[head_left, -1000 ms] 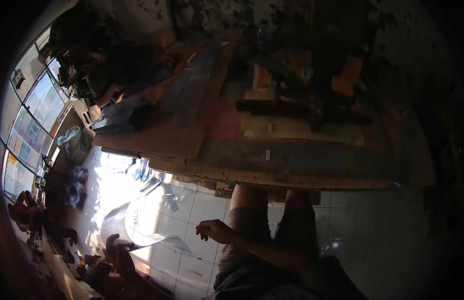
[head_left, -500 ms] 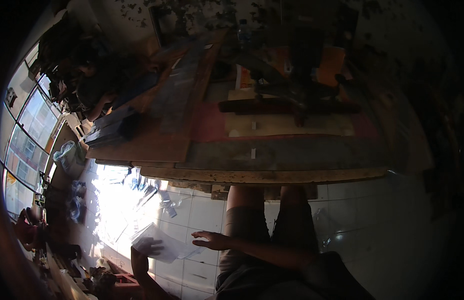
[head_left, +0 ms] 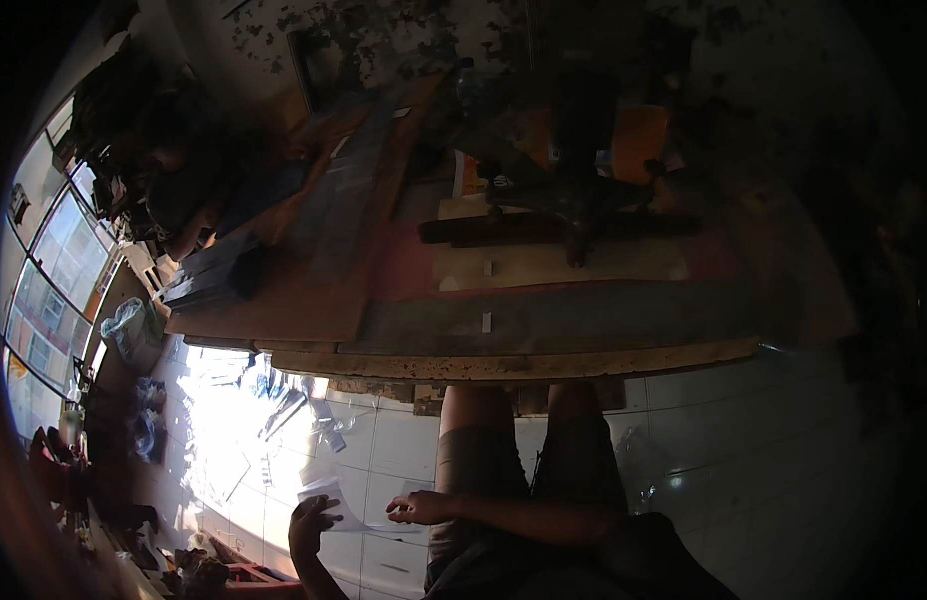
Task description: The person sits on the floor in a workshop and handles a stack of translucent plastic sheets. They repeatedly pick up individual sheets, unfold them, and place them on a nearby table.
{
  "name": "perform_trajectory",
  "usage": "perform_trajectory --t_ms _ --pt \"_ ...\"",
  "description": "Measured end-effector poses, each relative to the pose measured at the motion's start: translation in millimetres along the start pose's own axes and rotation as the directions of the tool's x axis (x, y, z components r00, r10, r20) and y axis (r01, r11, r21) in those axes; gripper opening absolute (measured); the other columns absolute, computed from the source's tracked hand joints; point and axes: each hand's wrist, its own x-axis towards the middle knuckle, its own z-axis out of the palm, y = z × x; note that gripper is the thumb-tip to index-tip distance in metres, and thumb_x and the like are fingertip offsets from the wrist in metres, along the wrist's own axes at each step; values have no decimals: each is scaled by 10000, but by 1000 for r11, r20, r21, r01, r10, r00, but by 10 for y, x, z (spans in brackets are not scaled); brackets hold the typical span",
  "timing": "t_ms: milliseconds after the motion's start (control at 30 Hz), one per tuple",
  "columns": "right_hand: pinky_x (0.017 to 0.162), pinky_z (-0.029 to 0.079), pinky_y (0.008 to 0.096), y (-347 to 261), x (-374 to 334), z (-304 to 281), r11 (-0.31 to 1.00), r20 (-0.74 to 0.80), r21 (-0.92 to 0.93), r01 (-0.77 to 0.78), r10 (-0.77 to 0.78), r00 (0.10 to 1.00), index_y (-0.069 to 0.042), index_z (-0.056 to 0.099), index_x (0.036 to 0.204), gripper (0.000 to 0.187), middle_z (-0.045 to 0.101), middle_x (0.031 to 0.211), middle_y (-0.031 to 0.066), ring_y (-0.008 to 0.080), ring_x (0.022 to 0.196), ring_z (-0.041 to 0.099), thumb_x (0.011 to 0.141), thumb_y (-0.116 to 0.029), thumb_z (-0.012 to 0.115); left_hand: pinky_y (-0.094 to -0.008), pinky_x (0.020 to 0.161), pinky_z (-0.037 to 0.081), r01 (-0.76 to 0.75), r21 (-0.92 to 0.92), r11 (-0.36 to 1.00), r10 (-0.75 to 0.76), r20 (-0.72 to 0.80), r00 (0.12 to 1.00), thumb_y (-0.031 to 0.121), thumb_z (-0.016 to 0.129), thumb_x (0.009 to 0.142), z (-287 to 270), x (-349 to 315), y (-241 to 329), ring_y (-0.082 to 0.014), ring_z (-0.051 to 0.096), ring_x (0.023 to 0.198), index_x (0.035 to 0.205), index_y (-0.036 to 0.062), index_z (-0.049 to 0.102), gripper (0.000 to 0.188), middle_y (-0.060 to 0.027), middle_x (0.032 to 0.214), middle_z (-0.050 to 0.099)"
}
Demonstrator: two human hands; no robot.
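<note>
A thin, see-through plastic bag or sheet (head_left: 351, 500) hangs low between my hands, over the sunlit floor. My left hand (head_left: 313, 518) is at its left side, with the fingers curled against the plastic; the exact grip is dark and hard to make out. To the right, my right hand (head_left: 415, 507) has its fingers loosely stretched toward the plastic's right end, slightly apart, with nothing visible in them. My right forearm crosses above my lap.
Ahead is a workbench (head_left: 543, 362) with dark boards and a machine with a dark bar (head_left: 563, 228). Strips and scraps (head_left: 293, 410) litter the bright floor. Another person (head_left: 183, 215) sits at the far left near the windows. A plastic sack (head_left: 131, 325) stands below them.
My left hand has moved slightly right and down; it showed through the plastic with fingers spread and is now curled. The plastic has dropped and folded. My right hand is slightly lower.
</note>
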Motion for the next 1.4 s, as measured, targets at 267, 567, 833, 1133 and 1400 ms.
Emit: perform_trajectory --t_ms 267,567,833,1133,1400 --pt "855 565 331 -283 -88 -67 950 -228 130 283 -249 941 -38 689 991 218 718 895 46 167 852 713 1029 -235 604 -352 600 564 -705 96 702 710 -170 684 184 618 1008 -283 -841 1334 -279 703 611 948 -16 607 209 -180 807 713" --pt "1244 280 439 5 27 -83 984 -294 -121 131 -162 942 -79 427 1530 694 436 1576 194 345 1505 349 997 -480 621 -342 629 567 33 196 980 -59 127 990 235 646 970 192 230 235 -264 769 733 1146 -39 666 327 -139 1007 775" --pt "1228 307 424 -455 -161 -16 916 -119 121 382 -368 922 -67 328 1581 755 465 1558 141 293 1465 406 1038 -543 547 -263 475 474 -446 34 894 435 166 885 242 653 978 368 -618 1563 -223 713 593 1053 -48 647 299 -167 862 734" --pt "1072 481 409 -1159 -529 124 916 -651 -184 357 -385 654 -29 544 1346 329 671 1268 160 296 1241 628 1074 -214 556 -256 452 444 -739 125 662 736 83 672 188 627 982 1221 -883 2275 -215 724 616 1049 -75 636 272 -156 835 731" --pt "883 586 333 -2121 -1787 -406 722 -661 -122 681 -571 487 -2 434 1374 348 735 1181 123 217 1021 745 1069 -119 555 -268 382 431 -792 -271 547 834 264 485 266 542 1043 2032 -1486 3526 -245 695 548 1141 -35 618 325 -190 838 712"
